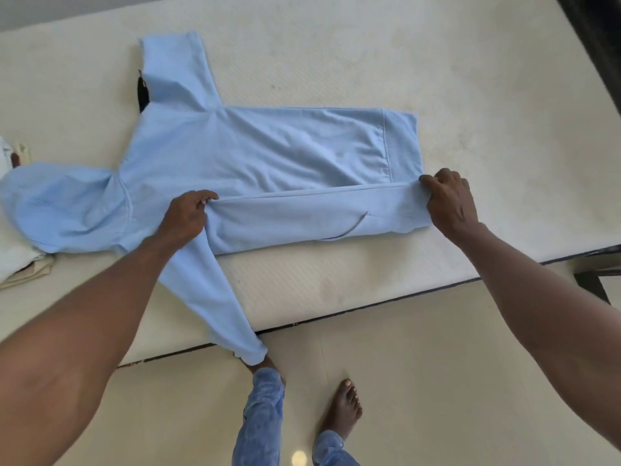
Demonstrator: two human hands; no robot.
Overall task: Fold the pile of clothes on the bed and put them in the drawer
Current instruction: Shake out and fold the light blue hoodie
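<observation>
- Light blue hoodie (255,153) lies spread flat on the bed (470,95), hood to the left, ribbed hem to the right.
- Near side of the body is folded over toward the middle; a long folded strip runs left to right along the near edge, with a curved pocket opening showing on it.
- Left hand (186,215) has its fingers curled, pinching the fold near the shoulder end, just right of the hood (57,206).
- Right hand (448,200) has its fingers curled, gripping the fold at the hem corner on the right.
- Near sleeve (215,297) trails diagonally off the near bed edge; its cuff hangs just past the edge, above the floor (437,381).
- Far sleeve (178,68) points away toward the far left, lying flat on the bed.
- Small dark item (142,92) peeks out from under the far sleeve at its left side; can't tell what it is.
- Pale clothes (16,264) stacked at the left edge of the bed, partly under the hood.
- Person stands at the near bed edge in blue patterned trousers (262,418); one bare foot (342,405) on the pale tiled floor.
</observation>
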